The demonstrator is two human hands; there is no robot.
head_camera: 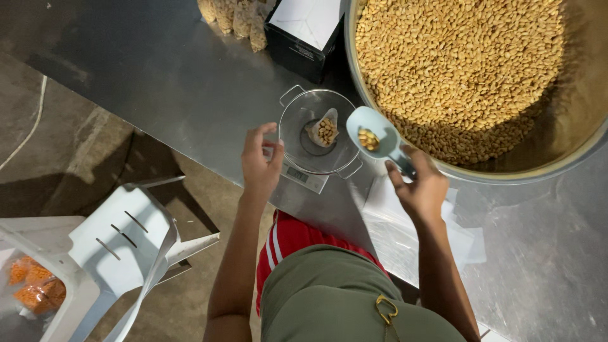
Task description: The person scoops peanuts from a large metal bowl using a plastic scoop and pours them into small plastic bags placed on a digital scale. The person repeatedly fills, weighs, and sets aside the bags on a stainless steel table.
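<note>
My right hand (pixel 419 187) grips the handle of a pale blue scoop (pixel 373 134) with a few peanuts in it, held beside a metal weighing bowl (pixel 292 120). That bowl sits on a small digital scale (pixel 303 178) and holds a small clear bag of peanuts (pixel 325 129). My left hand (pixel 259 163) hovers at the bowl's left rim, fingers apart, holding nothing. A very large metal basin (pixel 573 114) full of peanuts fills the upper right, just behind the scoop.
The steel table (pixel 171 82) runs diagonally. Filled peanut bags (pixel 234 18) and a dark box (pixel 303 38) stand at the back. Clear plastic bags (pixel 396 231) lie under my right arm. A white plastic chair (pixel 120 247) stands on the floor at left.
</note>
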